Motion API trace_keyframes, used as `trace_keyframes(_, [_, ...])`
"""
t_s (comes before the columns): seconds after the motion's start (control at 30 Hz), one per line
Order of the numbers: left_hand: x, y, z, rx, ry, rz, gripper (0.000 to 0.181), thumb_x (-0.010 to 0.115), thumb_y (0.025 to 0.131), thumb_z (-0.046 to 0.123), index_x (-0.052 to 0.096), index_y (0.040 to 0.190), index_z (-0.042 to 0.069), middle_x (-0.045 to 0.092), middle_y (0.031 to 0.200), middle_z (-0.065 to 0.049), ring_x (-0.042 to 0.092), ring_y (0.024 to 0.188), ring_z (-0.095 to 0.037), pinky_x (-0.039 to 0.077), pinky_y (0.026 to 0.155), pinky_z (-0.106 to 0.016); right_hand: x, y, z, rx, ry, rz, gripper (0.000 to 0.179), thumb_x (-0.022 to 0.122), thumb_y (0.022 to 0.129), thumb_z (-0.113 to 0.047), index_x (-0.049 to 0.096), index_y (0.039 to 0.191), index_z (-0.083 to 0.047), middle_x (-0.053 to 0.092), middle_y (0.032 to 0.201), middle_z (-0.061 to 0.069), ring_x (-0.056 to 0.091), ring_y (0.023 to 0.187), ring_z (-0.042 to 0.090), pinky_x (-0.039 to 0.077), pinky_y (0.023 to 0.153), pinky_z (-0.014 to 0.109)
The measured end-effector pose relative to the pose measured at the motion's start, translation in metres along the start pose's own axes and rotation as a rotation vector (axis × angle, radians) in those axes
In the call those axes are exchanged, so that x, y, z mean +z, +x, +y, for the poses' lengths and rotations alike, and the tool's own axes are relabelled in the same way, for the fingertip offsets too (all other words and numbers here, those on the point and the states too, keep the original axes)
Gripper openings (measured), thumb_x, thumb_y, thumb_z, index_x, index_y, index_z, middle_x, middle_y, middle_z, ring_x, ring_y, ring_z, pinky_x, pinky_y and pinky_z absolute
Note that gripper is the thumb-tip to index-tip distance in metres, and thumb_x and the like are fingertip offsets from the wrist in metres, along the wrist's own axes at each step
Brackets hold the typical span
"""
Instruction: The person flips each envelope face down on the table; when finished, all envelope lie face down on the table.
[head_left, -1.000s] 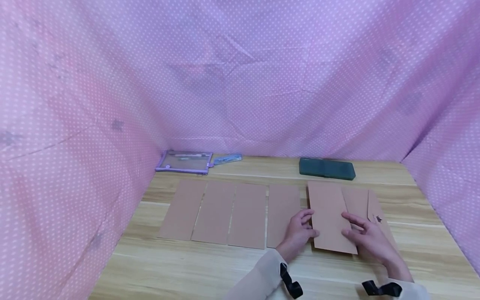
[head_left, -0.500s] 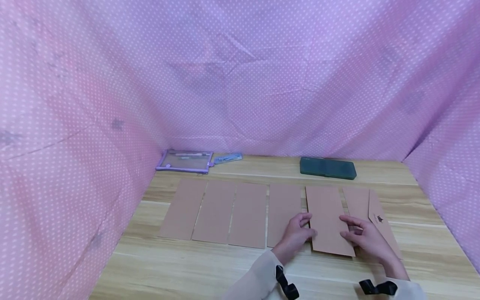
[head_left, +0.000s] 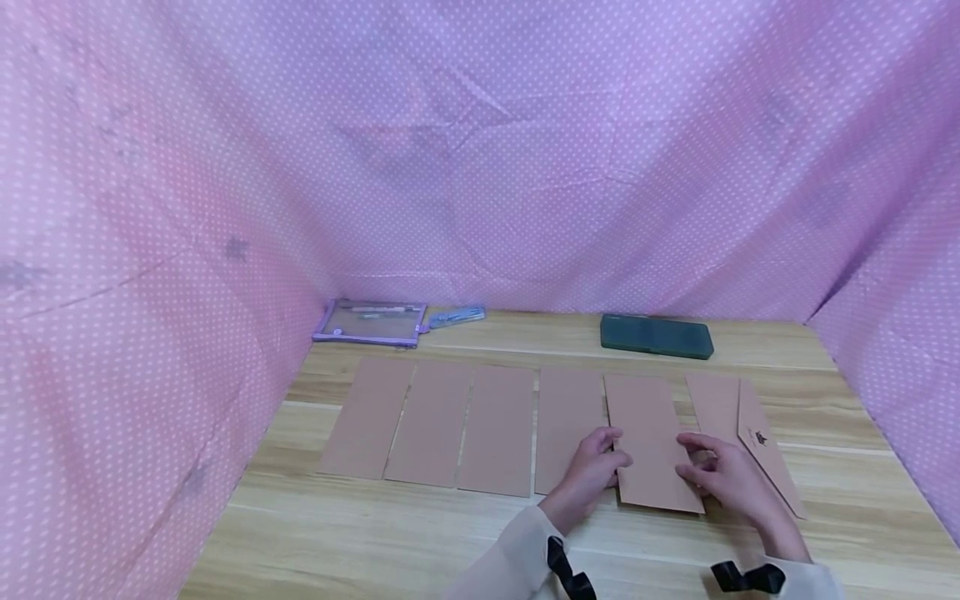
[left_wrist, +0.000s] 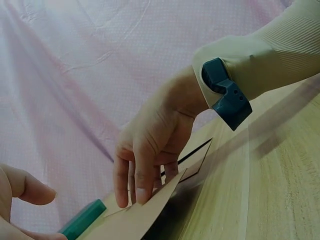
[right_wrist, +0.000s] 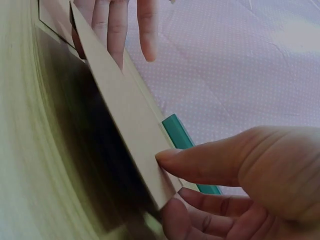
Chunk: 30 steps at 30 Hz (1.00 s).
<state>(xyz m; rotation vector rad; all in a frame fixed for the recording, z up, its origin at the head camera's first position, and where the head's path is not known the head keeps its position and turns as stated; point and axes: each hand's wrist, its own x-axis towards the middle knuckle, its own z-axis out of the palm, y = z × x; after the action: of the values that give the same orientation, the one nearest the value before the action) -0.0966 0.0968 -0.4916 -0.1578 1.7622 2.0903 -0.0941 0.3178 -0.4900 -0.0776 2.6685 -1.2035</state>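
A plain brown kraft envelope (head_left: 647, 417) lies tilted a little above the table between my hands, the near edge raised. My left hand (head_left: 585, 479) holds its left edge, thumb over the top face. My right hand (head_left: 731, 479) holds the opposite edge; in the right wrist view the thumb (right_wrist: 200, 162) presses the face of the paper while the fingers curl beneath. To the left, several matching envelopes (head_left: 495, 429) form a row, face down and nearly edge to edge. Right of my right hand lies another envelope (head_left: 716, 404), its flap and small dark crown print showing.
Along the back are a purple-edged clear zip pouch (head_left: 375, 325) with pens, a small blue packet (head_left: 457, 317) and a dark green case (head_left: 656, 336). Pink dotted cloth (head_left: 480, 167) hangs around the wooden table (head_left: 337, 533).
Both hands have moved left with the envelope, sliding it off the flapped envelope on the right until its left edge meets the row. The other things have not moved.
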Motion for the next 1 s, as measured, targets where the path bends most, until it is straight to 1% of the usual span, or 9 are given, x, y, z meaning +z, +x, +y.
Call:
trace_keyframes(0.13, [0.0003, -0.0019, 0.0019, 0.0, -0.007, -0.018, 0.047, 0.062, 0.083, 0.002, 0.057, 0.13, 0.002, 0.046, 0.152, -0.022, 0.043, 0.141, -0.042, 0.045, 0.105, -0.063, 0.0006, -0.0003, -0.0005, 0.013, 0.017, 0.005, 0.052, 0.073, 0.087, -0.007, 0.055, 0.132, 0.011, 0.062, 0.12, 0.03, 0.062, 0.07, 0.003, 0.057, 0.058, 0.025])
trace_keyframes(0.4, [0.0007, -0.0047, 0.0044, 0.006, -0.015, -0.034, 0.049, 0.06, 0.084, 0.001, 0.054, 0.132, 0.001, 0.044, 0.154, -0.023, 0.039, 0.144, -0.043, 0.043, 0.107, -0.062, 0.0018, -0.0001, 0.0015, 0.037, 0.055, 0.0, 0.052, 0.072, 0.087, -0.003, 0.053, 0.133, 0.011, 0.06, 0.118, 0.03, 0.062, 0.07, 0.004, 0.058, 0.059, 0.026])
trace_keyframes(0.53, [0.0008, -0.007, 0.0064, 0.014, -0.003, -0.03, 0.047, 0.061, 0.084, 0.002, 0.055, 0.131, 0.001, 0.045, 0.153, -0.023, 0.038, 0.144, -0.043, 0.044, 0.106, -0.063, 0.0016, -0.0002, 0.0012, 0.035, 0.027, 0.007, 0.052, 0.072, 0.087, -0.005, 0.054, 0.132, 0.011, 0.061, 0.117, 0.029, 0.062, 0.071, 0.006, 0.057, 0.058, 0.026])
trace_keyframes(0.67, [0.0013, -0.0084, 0.0076, 0.016, 0.006, -0.023, 0.047, 0.061, 0.084, 0.003, 0.056, 0.13, 0.002, 0.045, 0.153, -0.023, 0.037, 0.145, -0.044, 0.044, 0.105, -0.064, 0.001, -0.0003, 0.0008, 0.019, -0.041, 0.026, 0.051, 0.074, 0.086, -0.01, 0.057, 0.13, 0.009, 0.063, 0.116, 0.027, 0.062, 0.072, 0.006, 0.054, 0.058, 0.024])
trace_keyframes(0.8, [0.0025, -0.0078, 0.0079, 0.023, 0.003, -0.004, 0.046, 0.061, 0.083, 0.002, 0.056, 0.128, 0.001, 0.047, 0.151, -0.022, 0.037, 0.144, -0.044, 0.046, 0.103, -0.062, -0.0002, -0.0002, 0.0004, 0.004, -0.098, 0.036, 0.05, 0.076, 0.086, -0.014, 0.059, 0.129, 0.007, 0.065, 0.115, 0.026, 0.062, 0.074, 0.005, 0.052, 0.058, 0.022])
trace_keyframes(0.9, [0.0032, -0.0081, 0.008, 0.033, 0.007, 0.01, 0.045, 0.061, 0.082, 0.002, 0.057, 0.127, 0.0, 0.047, 0.151, -0.023, 0.038, 0.144, -0.045, 0.046, 0.102, -0.063, -0.0004, -0.0006, 0.0, 0.007, -0.105, 0.031, 0.051, 0.076, 0.087, -0.015, 0.059, 0.129, 0.007, 0.066, 0.115, 0.025, 0.061, 0.074, 0.005, 0.052, 0.057, 0.023])
trace_keyframes(1.0, [0.0033, -0.0085, 0.0083, 0.039, 0.019, 0.014, 0.045, 0.061, 0.083, 0.003, 0.057, 0.127, 0.0, 0.045, 0.152, -0.024, 0.036, 0.144, -0.046, 0.044, 0.106, -0.064, -0.0008, -0.0009, -0.0004, 0.01, -0.101, 0.023, 0.053, 0.075, 0.087, -0.016, 0.057, 0.131, 0.008, 0.066, 0.116, 0.025, 0.061, 0.074, 0.006, 0.053, 0.056, 0.023])
